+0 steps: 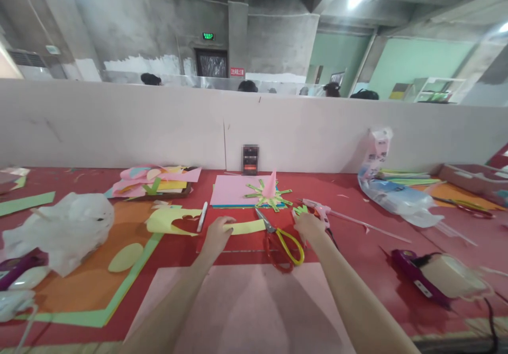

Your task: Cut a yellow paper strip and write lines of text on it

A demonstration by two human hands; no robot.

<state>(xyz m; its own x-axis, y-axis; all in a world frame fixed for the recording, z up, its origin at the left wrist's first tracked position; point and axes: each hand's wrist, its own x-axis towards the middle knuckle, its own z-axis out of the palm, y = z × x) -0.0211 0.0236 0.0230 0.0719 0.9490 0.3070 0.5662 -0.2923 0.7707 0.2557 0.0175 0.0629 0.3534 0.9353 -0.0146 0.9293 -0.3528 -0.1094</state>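
Note:
My left hand (pixel 219 236) pinches the left end of a yellow paper strip (pixel 248 227) above a red sheet (pixel 238 244). Scissors (pixel 288 243) with yellow and red handles lie at the strip's right end, blades pointing away from me. My right hand (pixel 310 228) has its fingers closed at a small cut green paper piece (pixel 302 209), partly hidden by the hand. Just beyond it lies a pink glue gun (pixel 317 206) with a clear glue stick (pixel 369 224). Farther back, a pink paper cone (pixel 270 185) stands on green paper strips (pixel 273 201) spread like rays.
Nearest me is a large pink sheet (pixel 238 306). A white marker (pixel 202 216) and curled yellow paper (pixel 169 221) lie left. Plastic bags (pixel 75 224) (pixel 400 198) sit at both sides. A purple device (pixel 420 280) is at right; a white partition (pixel 178 132) stands behind.

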